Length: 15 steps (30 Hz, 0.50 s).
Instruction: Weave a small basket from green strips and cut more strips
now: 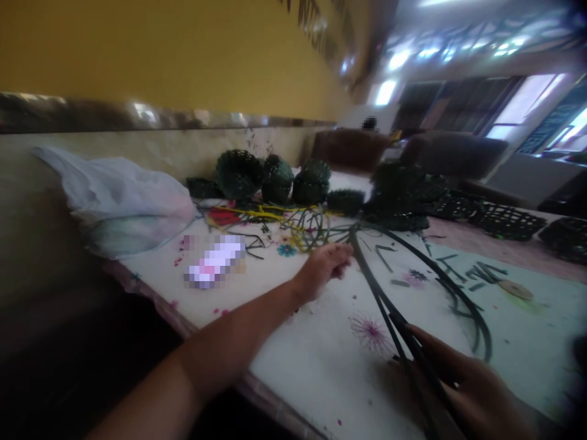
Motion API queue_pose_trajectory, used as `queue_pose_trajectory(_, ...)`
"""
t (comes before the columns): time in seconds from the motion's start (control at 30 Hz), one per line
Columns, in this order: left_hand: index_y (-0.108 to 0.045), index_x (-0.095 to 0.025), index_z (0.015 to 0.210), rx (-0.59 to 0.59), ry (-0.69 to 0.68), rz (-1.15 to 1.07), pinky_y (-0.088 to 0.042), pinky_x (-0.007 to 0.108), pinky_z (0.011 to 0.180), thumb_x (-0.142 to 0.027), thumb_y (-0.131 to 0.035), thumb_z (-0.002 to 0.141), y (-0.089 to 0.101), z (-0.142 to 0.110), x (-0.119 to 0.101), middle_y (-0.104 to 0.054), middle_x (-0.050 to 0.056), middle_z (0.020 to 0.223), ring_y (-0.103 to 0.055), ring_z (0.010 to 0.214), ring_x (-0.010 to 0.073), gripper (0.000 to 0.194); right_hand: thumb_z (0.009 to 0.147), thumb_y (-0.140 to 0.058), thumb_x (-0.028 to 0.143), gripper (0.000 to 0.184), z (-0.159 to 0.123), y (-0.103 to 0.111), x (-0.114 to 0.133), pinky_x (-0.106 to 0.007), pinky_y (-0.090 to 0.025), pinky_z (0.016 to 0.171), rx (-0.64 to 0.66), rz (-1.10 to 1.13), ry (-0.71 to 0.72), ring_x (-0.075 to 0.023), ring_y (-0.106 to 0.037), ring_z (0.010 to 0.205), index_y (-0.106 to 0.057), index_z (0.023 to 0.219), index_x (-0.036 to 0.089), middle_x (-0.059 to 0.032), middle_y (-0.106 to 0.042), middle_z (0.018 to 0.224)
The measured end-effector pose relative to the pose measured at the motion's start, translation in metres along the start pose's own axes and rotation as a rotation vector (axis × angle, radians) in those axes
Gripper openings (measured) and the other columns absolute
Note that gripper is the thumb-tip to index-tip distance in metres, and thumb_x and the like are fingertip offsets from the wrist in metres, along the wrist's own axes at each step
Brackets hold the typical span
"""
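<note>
We saw a dim room with glare from windows (523, 111) at upper right; blur smeared the far background; glints streaked the wall trim (145, 113); our right hand (479, 385) lay in shade; shadow blackened the space below the counter (312, 366).

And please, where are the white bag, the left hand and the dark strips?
White bag (132, 195), head view: its middle.
Left hand (322, 269), head view: middle of hand.
Dark strips (369, 276), head view: stretch between the hands.

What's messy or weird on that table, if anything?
The short dark scraps, scattered loose at odd angles right of the left hand, look messy. The yellow strips toward the back look tangled too.
</note>
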State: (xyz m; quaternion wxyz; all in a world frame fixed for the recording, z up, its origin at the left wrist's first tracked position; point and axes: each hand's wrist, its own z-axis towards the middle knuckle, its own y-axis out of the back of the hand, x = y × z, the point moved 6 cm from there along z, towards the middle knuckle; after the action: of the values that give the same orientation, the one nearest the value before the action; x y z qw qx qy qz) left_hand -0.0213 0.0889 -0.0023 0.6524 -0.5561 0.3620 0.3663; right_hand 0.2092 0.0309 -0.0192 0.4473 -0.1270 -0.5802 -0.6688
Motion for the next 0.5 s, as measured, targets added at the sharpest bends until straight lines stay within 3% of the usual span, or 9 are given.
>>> queue_pose_trajectory(0.17,-0.061,-0.013,0.072,0.017,0.019,-0.046,-0.027,0.02,0.046,-0.039,-0.079,0.067,-0.001,0.002,0.0,-0.042,-0.006,0.057,-0.038,0.05,0.0047,0.032,0.073,-0.065,0.039,0.048,0.0,-0.005,-0.002,-0.028,-0.061,0.057,0.117,0.046,0.004,-0.0311,-0.075,0.075,-0.075,0.114,0.015,-0.0109,-0.077,0.098)
queue_pose_trajectory(0.4,-0.051,-0.016,0.066,-0.073,-0.037,0.006,-0.033,0.018,0.046,-0.031,-0.075,0.071,0.001,0.001,-0.003,-0.049,-0.004,0.058,-0.044,0.048,0.0047,0.029,0.079,-0.063,0.04,0.052,-0.004,-0.016,-0.002,-0.03,-0.054,0.055,0.199,0.17,-0.073,-0.0238,-0.067,0.062,-0.068,0.122,0.011,-0.0082,-0.074,0.075)
queue_pose_trajectory(0.5,-0.051,-0.016,0.067,-0.099,-0.064,0.024,-0.034,0.017,0.045,-0.026,-0.074,0.072,0.001,0.001,-0.005,-0.05,-0.005,0.059,-0.044,0.046,0.0039,0.026,0.078,-0.065,0.042,0.051,-0.005,-0.021,0.005,-0.03,-0.052,0.06,0.209,0.316,-0.119,-0.023,-0.065,0.068,-0.069,0.12,0.011,-0.0068,-0.072,0.077)
